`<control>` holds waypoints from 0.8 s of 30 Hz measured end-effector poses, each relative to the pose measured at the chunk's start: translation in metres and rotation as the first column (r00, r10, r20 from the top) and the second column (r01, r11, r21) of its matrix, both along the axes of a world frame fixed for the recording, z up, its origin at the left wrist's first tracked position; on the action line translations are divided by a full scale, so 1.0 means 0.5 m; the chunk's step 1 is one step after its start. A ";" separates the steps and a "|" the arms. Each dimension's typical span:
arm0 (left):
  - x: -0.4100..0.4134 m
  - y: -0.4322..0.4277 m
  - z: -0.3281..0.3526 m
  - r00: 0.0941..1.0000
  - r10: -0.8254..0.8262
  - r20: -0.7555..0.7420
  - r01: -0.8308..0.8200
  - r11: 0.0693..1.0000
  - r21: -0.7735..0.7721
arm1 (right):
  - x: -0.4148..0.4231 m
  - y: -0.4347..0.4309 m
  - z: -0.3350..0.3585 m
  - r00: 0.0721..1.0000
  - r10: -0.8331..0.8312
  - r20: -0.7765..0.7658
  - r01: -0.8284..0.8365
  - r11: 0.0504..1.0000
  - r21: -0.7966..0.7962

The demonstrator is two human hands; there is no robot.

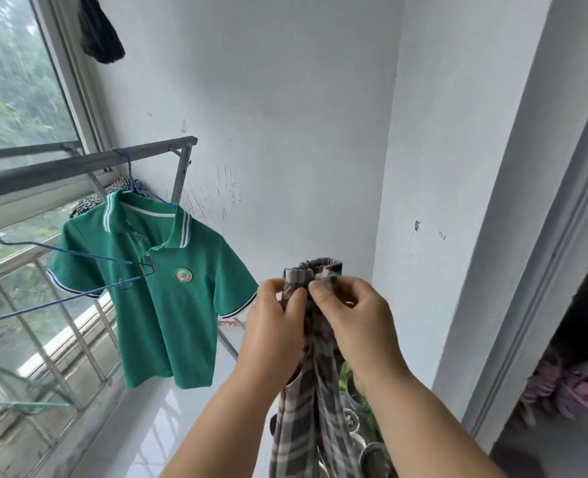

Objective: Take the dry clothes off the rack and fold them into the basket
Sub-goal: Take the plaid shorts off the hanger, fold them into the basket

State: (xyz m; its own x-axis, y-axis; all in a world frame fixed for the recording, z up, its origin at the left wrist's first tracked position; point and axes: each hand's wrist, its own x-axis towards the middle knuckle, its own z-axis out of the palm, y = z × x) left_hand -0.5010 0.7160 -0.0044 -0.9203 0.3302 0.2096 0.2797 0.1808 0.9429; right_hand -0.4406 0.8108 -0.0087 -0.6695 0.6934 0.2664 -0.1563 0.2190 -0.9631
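Head view: the person holds a plaid garment (303, 429) up in front of the white wall (285, 115), clear of the rack (89, 165). It hangs from its gathered elastic waistband (315, 267) down between the forearms and out of the bottom of the frame. So this piece is off the rack but not yet folded, and the step in hand looks like lining up the waistband to begin the fold.

A good deal is left. A green polo shirt (158, 305) still hangs on a blue hanger from the rack bar, with a black-and-white patterned piece (89, 201) behind its collar. A dark garment (101, 29) hangs higher up by the window (16, 81). An empty wire hanger (68, 251) on the bar suggests at least one piece has come off. The basket is not in view, so how much lies folded in it cannot be told.

The left hand (273, 326) pinches the cloth just under the waistband, its fingers (296, 298) curled and pressed onto the fabric. The right hand (351, 319) does the same just beside it, its fingers (320, 291) closed on the same bunched edge. The two thumbs nearly touch, and neither hand is spread.
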 end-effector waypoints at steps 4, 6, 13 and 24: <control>0.001 -0.007 -0.006 0.995 -0.068 0.075 0.063 0.996 0.059 | 0.000 -0.003 0.000 0.994 0.111 -0.012 -0.111 0.993 -0.035; 0.003 -0.012 -0.007 0.979 -0.154 0.132 0.136 0.981 0.141 | 0.002 0.000 -0.003 0.991 0.135 -0.006 -0.135 0.990 -0.047; -0.018 -0.022 -0.019 0.958 -0.255 0.128 0.223 0.949 0.222 | 0.020 0.014 -0.003 0.999 0.042 0.018 -0.044 0.990 0.133; -0.049 -0.069 0.015 0.825 -0.559 0.088 0.474 0.767 0.432 | 0.055 0.084 -0.020 0.905 0.403 0.139 -0.394 0.915 -0.088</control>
